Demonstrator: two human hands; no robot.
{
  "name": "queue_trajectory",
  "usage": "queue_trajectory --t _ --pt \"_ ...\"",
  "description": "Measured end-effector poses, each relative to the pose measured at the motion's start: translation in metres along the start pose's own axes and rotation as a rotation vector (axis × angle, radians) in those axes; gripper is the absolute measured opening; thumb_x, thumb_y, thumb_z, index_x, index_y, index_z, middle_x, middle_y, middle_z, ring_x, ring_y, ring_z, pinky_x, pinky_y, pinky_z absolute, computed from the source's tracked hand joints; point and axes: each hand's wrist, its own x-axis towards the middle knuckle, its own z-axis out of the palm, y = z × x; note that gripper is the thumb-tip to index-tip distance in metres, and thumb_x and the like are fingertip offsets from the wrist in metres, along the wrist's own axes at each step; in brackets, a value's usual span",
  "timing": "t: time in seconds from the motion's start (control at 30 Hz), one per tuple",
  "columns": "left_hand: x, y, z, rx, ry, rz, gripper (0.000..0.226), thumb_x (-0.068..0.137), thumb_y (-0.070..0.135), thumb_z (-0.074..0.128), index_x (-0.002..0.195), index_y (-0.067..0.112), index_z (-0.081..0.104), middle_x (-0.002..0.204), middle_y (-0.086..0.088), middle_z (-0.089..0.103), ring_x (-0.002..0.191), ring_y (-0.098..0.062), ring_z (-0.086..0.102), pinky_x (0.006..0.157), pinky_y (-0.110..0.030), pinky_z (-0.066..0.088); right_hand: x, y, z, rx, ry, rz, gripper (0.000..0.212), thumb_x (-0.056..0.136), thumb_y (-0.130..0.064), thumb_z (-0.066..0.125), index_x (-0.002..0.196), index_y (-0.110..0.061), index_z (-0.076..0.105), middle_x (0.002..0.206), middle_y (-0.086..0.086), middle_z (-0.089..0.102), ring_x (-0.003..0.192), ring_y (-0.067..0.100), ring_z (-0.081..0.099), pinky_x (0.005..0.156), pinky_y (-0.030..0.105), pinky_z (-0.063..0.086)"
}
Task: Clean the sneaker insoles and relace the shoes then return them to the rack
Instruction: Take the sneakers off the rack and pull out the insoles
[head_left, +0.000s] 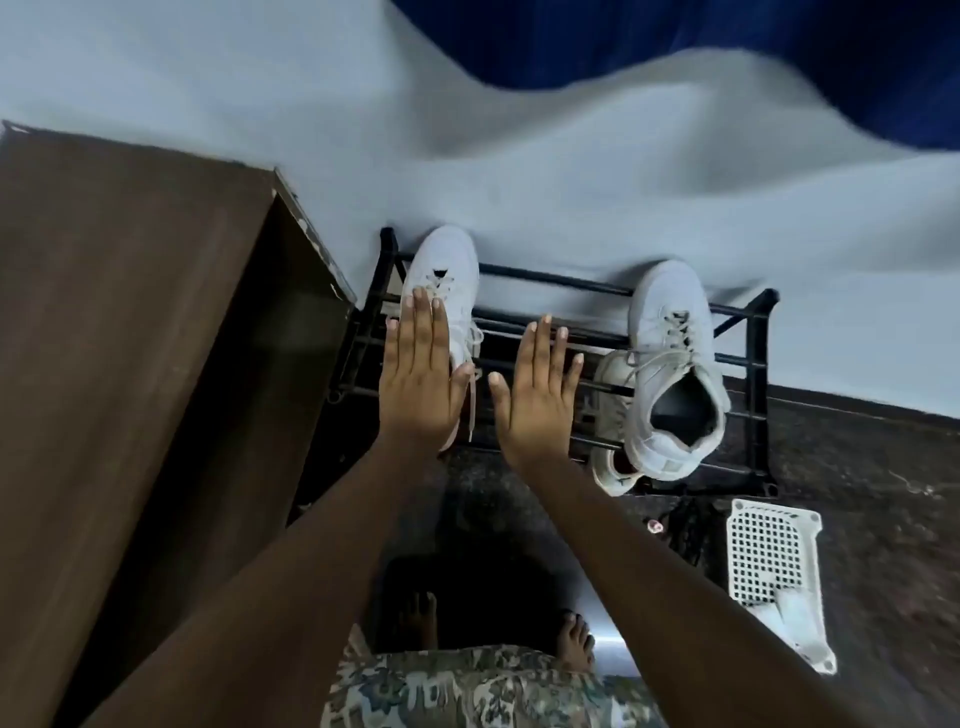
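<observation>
My left hand (421, 379) and right hand (540, 395) spread flat, holding nothing, above the rack (768, 299); the left perhaps touches the left-end sneaker (441, 270).

- A pale grey-blue wall (519, 156) fills the upper view in soft, even light.
- A dark blue patch (753, 47) crosses the top right, too blurred to identify.
- A dark brown wooden cabinet (130, 312) stands on the left against the wall.
- The floor (872, 457) is dark and speckled; a white perforated plastic basket (769, 561) lies on it at the right.

Dim, soft, wide-angle warping at edges
</observation>
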Motion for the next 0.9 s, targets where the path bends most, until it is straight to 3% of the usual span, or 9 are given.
queue_trajectory --t 0.13,0.3,0.5,0.7,0.9 --pt "0.003 0.0 0.027 0.006 0.151 -0.063 0.071 0.096 0.041 0.031 0.147 -0.003 0.008 0.155 -0.025 0.011 0.144 -0.031 0.004 0.118 -0.04 -0.005 0.009 0.012 0.047 0.061 0.062 -0.038 0.073 0.094 -0.055 -0.002 0.149 -0.008 -0.002 0.158 0.004 -0.01 0.145 0.02 -0.014 0.117 0.042 -0.014" --pt "-0.013 -0.009 0.038 0.049 0.284 -0.042 0.07 0.097 0.044 0.028 0.147 -0.003 0.013 0.155 -0.023 0.014 0.145 -0.03 0.009 0.119 -0.042 0.003 0.008 0.008 0.08 0.134 0.166 -0.115 0.072 0.095 -0.052 0.003 0.151 -0.006 0.004 0.159 0.009 -0.004 0.146 0.023 -0.012 0.116 0.041 -0.015" --pt "-0.042 -0.008 0.03 -0.066 0.283 -0.077 0.065 0.098 0.04 0.02 0.148 -0.002 0.014 0.156 -0.021 0.011 0.146 -0.029 0.007 0.119 -0.044 0.004 -0.019 -0.003 0.075 0.166 0.174 -0.177 0.076 0.091 -0.055 -0.004 0.151 -0.009 0.004 0.16 0.005 -0.003 0.146 0.02 -0.011 0.117 0.042 -0.013" --pt "-0.106 -0.001 -0.004 -0.101 0.214 -0.04 0.068 0.099 0.044 0.009 0.148 -0.002 0.015 0.157 -0.019 0.012 0.146 -0.027 0.009 0.119 -0.04 0.002 -0.075 -0.008 0.054 0.146 0.049 -0.181 0.077 0.089 -0.055 -0.003 0.152 -0.012 0.004 0.16 0.003 -0.002 0.147 0.017 -0.009 0.118 0.037 -0.01" --pt "-0.173 0.0 -0.048 -0.106 0.137 -0.042 0.074 0.096 0.05 0.0 0.147 -0.001 0.017 0.155 -0.02 0.016 0.145 -0.029 0.013 0.116 -0.036 -0.003 -0.14 -0.017 0.021 0.142 -0.109 -0.206 0.058 0.102 -0.042 0.018 0.152 -0.015 0.009 0.16 0.002 0.004 0.147 0.017 0.0 0.12 0.039 0.001"
